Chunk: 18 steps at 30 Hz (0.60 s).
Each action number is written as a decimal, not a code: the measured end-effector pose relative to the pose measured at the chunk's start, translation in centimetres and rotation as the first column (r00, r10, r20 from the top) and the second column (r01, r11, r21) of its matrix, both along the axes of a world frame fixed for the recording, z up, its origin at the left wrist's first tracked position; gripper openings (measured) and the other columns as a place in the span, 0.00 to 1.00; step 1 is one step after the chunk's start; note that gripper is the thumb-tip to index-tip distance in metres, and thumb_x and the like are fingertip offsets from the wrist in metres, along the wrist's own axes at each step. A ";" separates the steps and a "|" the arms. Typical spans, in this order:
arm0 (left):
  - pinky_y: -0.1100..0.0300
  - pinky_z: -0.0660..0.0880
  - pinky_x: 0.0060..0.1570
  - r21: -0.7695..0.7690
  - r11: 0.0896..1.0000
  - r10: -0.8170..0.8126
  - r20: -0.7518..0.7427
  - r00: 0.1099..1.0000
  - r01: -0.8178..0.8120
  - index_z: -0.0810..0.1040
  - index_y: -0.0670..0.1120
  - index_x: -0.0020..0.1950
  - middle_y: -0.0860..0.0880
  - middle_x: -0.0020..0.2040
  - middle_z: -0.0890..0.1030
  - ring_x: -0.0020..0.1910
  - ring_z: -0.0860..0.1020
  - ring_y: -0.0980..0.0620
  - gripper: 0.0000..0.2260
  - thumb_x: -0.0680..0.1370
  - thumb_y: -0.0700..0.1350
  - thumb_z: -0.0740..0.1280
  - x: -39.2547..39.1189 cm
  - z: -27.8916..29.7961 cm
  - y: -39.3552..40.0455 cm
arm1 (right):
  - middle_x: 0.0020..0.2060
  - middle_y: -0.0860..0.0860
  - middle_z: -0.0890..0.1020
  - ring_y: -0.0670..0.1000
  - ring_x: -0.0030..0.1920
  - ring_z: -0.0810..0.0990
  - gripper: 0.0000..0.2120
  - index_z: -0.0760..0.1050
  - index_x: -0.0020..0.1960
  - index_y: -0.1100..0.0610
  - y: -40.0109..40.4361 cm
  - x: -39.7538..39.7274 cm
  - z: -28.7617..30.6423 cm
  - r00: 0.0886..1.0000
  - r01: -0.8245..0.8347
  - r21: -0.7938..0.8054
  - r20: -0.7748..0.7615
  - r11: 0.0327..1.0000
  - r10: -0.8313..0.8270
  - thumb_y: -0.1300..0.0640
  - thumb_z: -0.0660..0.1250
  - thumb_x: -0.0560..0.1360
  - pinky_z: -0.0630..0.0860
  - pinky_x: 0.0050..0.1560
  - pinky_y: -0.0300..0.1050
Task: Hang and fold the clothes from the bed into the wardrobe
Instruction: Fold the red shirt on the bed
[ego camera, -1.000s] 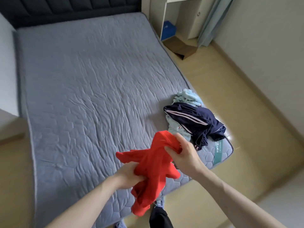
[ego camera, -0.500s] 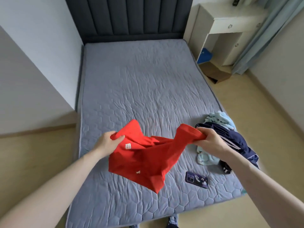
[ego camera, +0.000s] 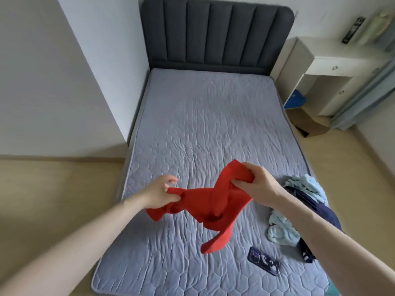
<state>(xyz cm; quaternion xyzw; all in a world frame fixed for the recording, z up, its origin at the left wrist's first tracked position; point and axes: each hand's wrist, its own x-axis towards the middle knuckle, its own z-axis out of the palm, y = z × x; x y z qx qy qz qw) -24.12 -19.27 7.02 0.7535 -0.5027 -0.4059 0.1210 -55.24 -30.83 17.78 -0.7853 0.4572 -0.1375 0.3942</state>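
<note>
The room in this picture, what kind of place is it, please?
Most likely a bedroom in a home. A bed with a dark padded headboard fills the middle, a pale bedside cabinet stands next to it, and loose clothes lie on the mattress.

white walls (ego camera: 64,71), wooden floor (ego camera: 53,189), dark headboard (ego camera: 213,33)

A home bedroom: a grey quilted mattress (ego camera: 209,129) against a dark padded headboard (ego camera: 215,33), with a white bedside cabinet (ego camera: 333,69) alongside.
</note>
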 end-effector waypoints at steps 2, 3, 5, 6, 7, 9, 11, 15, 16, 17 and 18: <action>0.64 0.69 0.64 -0.016 0.993 -0.117 -0.172 0.978 0.116 0.66 0.63 0.73 0.61 0.68 0.73 0.68 0.72 0.59 0.42 0.62 0.67 0.77 -4.1 1.4 -0.3 | 0.36 0.53 0.82 0.48 0.35 0.76 0.08 0.79 0.46 0.57 0.3 2.3 1.3 0.994 -0.112 -0.052 -0.020 0.992 0.111 0.58 0.77 0.73 0.76 0.42 0.50; 0.67 0.68 0.62 -0.060 0.990 -0.134 -0.198 0.971 0.124 0.66 0.65 0.71 0.63 0.68 0.73 0.68 0.71 0.62 0.42 0.60 0.68 0.78 -5.8 1.7 -0.6 | 0.35 0.54 0.81 0.47 0.35 0.74 0.09 0.78 0.46 0.57 0.4 3.2 1.9 0.987 -0.157 -0.065 -0.027 0.985 0.156 0.58 0.78 0.73 0.75 0.41 0.49; 0.68 0.70 0.60 -0.111 0.991 -0.096 -0.232 0.968 0.072 0.71 0.63 0.68 0.63 0.66 0.76 0.65 0.73 0.65 0.41 0.58 0.67 0.80 -8.5 2.0 -1.1 | 0.36 0.55 0.81 0.51 0.35 0.74 0.10 0.77 0.46 0.58 0.5 4.1 3.0 0.982 -0.191 -0.094 -0.017 0.977 0.191 0.58 0.77 0.73 0.75 0.42 0.49; 0.66 0.74 0.60 -0.106 0.993 -0.073 -0.263 0.962 0.046 0.75 0.61 0.65 0.63 0.62 0.80 0.61 0.77 0.65 0.36 0.59 0.65 0.81 -9.6 2.0 -1.3 | 0.36 0.55 0.81 0.54 0.36 0.75 0.10 0.77 0.46 0.59 0.4 4.3 3.6 0.983 -0.185 -0.119 -0.008 0.976 0.185 0.58 0.77 0.73 0.75 0.43 0.49; 0.62 0.78 0.58 -0.099 0.995 -0.059 -0.278 0.959 0.032 0.79 0.60 0.59 0.61 0.56 0.83 0.55 0.81 0.63 0.28 0.61 0.62 0.81 -10.4 1.9 -1.5 | 0.36 0.54 0.81 0.53 0.36 0.74 0.10 0.77 0.45 0.58 0.2 4.3 4.1 0.985 -0.167 -0.145 0.005 0.975 0.170 0.58 0.77 0.73 0.74 0.42 0.47; 0.56 0.81 0.50 -0.123 0.991 -0.072 -0.193 0.978 0.048 0.79 0.58 0.46 0.57 0.45 0.85 0.47 0.84 0.54 0.09 0.70 0.57 0.75 -11.8 1.7 -1.7 | 0.36 0.50 0.81 0.49 0.35 0.75 0.08 0.78 0.45 0.55 -0.3 3.9 5.3 0.991 -0.123 -0.181 0.037 0.976 0.131 0.56 0.77 0.73 0.74 0.42 0.42; 0.54 0.77 0.45 -0.183 0.982 -0.055 -0.102 0.993 0.036 0.78 0.56 0.42 0.54 0.41 0.84 0.45 0.84 0.49 0.06 0.78 0.53 0.67 -12.0 1.4 -1.8 | 0.38 0.47 0.83 0.48 0.39 0.80 0.06 0.80 0.46 0.53 -1.0 2.9 6.3 0.994 -0.079 -0.198 0.052 0.977 0.092 0.56 0.77 0.74 0.75 0.46 0.43; 0.50 0.77 0.46 -0.307 0.940 0.122 -0.105 0.987 -0.149 0.74 0.53 0.43 0.53 0.41 0.81 0.43 0.81 0.49 0.12 0.85 0.49 0.60 -10.3 0.8 -2.1 | 0.45 0.44 0.84 0.42 0.46 0.81 0.08 0.80 0.50 0.50 -2.4 -1.1 6.6 1.000 -0.015 -0.204 -0.028 0.979 0.009 0.54 0.78 0.73 0.77 0.54 0.46; 0.50 0.77 0.46 -0.351 0.920 0.143 -0.112 0.983 -0.173 0.75 0.53 0.45 0.53 0.41 0.81 0.43 0.81 0.50 0.11 0.86 0.50 0.59 -9.9 1.1 -2.3 | 0.49 0.43 0.83 0.42 0.48 0.80 0.14 0.79 0.53 0.49 -2.6 -2.3 6.3 0.998 -0.004 -0.188 -0.057 0.982 -0.007 0.52 0.79 0.72 0.77 0.55 0.47; 0.51 0.76 0.47 -0.397 0.899 0.149 -0.124 0.981 -0.187 0.76 0.51 0.47 0.53 0.42 0.81 0.43 0.81 0.52 0.11 0.86 0.50 0.58 -9.5 1.6 -2.6 | 0.55 0.42 0.82 0.41 0.50 0.80 0.23 0.75 0.59 0.47 -2.7 -3.4 5.9 0.995 -0.001 -0.167 -0.102 0.986 -0.017 0.48 0.81 0.69 0.76 0.55 0.47; 0.53 0.76 0.48 -0.450 0.872 0.149 -0.132 0.980 -0.194 0.78 0.50 0.51 0.53 0.44 0.82 0.44 0.81 0.53 0.11 0.86 0.50 0.58 -9.3 2.4 -3.0 | 0.62 0.40 0.78 0.42 0.54 0.78 0.35 0.70 0.66 0.45 -2.8 -4.3 5.5 0.988 -0.016 -0.155 -0.157 0.988 -0.008 0.42 0.83 0.65 0.74 0.57 0.45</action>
